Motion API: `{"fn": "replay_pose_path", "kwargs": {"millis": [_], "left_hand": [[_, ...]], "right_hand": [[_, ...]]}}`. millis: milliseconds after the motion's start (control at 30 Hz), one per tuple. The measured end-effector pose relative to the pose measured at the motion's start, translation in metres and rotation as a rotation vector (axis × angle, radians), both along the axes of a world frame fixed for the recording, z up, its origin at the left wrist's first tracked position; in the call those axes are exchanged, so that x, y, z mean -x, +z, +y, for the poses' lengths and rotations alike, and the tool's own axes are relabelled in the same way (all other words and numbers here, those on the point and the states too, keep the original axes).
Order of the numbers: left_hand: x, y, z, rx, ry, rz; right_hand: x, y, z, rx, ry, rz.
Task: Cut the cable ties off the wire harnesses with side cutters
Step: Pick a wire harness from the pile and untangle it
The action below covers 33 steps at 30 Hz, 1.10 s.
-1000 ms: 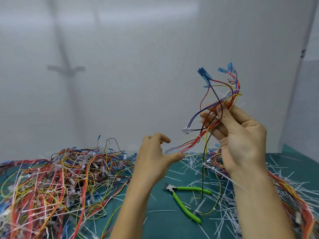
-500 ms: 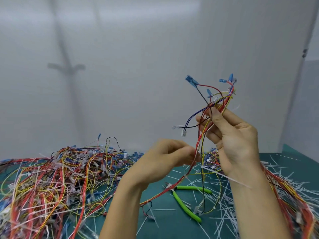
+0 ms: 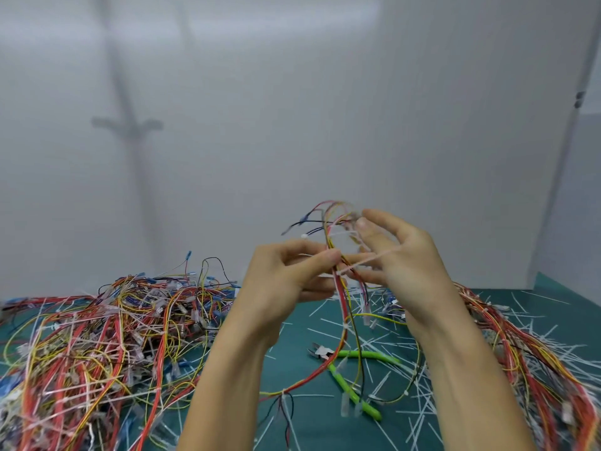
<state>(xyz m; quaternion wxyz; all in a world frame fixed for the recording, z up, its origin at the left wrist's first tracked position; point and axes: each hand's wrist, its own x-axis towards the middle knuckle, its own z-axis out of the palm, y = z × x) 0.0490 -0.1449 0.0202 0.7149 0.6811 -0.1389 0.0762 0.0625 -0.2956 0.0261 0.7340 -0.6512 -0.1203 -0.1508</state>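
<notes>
Wire harness [image 3: 340, 301] held aloft, two-handed.
Left hand [image 3: 286, 278] pinches it; right hand [image 3: 406, 258] curls round it; white cable tie [image 3: 364, 264] attached.

Perhaps workshop: harness heaps [image 3: 97, 336], side cutters [image 3: 367, 354]

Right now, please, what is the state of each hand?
Left hand: closed, the fingers pinch the harness.
Right hand: closed on the harness top, as far as the blur shows.
</notes>
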Motion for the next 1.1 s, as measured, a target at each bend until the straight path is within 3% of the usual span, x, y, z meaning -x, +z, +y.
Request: {"fn": "replay_pose_path", "kwargs": {"millis": [133,333,533,700,833,933,1100], "left_hand": [[-0.003,-0.001,0.004,0.105,0.104,0.01],[-0.005,-0.001,0.007,0.208,0.179,-0.038],[-0.003,0.003,0.007,0.351,0.162,-0.025],[-0.002,0.002,0.0,0.352,0.143,-0.029],[-0.003,0.001,0.0,0.203,0.165,-0.029],[-0.001,0.002,0.008,0.074,0.03,-0.049],[0.0,-0.001,0.017,-0.412,0.045,-0.067]], "right_hand": [[0.005,0.003,0.001,0.044,-0.035,-0.002],[0.007,-0.001,0.0,0.564,0.105,0.064],[0.005,-0.006,0.016,0.309,0.094,0.0],[0.005,-0.006,0.014,0.287,0.094,0.013],[0.004,-0.006,0.011,0.231,0.06,-0.018],[0.001,-0.005,0.009,0.12,-0.038,-0.052],[-0.002,0.0,0.0,-0.135,-0.176,-0.08]]}}
